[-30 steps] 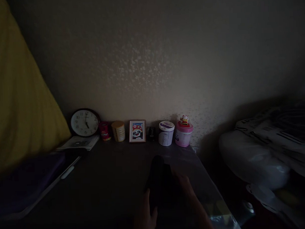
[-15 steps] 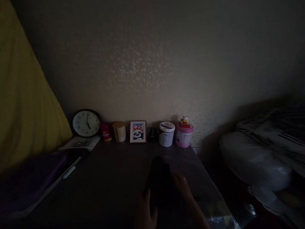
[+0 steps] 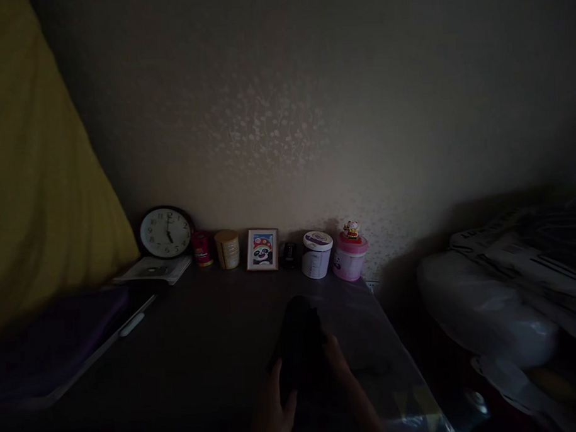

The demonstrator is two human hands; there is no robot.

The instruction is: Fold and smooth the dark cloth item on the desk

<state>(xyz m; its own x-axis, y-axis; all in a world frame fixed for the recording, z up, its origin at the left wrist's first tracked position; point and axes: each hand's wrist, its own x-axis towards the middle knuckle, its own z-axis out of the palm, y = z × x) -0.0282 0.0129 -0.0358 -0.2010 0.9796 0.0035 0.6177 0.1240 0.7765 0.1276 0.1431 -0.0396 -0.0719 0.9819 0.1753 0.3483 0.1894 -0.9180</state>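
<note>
A black object [image 3: 299,335] with a rounded far end lies over the dark tabletop in front of me. It is too dark to tell its kind. My left hand [image 3: 276,407] grips its near left side, thumb and fingers curled against it. On the right side my right hand [image 3: 335,356] is closed at the object's edge, its fingertips hidden behind the black shape. A small dark piece sticks out near the object's upper right.
Along the wall stand a round clock [image 3: 166,233], a red can [image 3: 203,249], a yellow tin [image 3: 227,249], a framed panda picture [image 3: 263,249], a white tub [image 3: 316,256] and a pink tub [image 3: 350,264]. Purple cloth [image 3: 75,337] lies left; plastic bags [image 3: 484,310] sit right.
My right hand has moved slightly down and inward along the black object. My left hand stays in nearly the same place. The background has shifted a little to the right.
</note>
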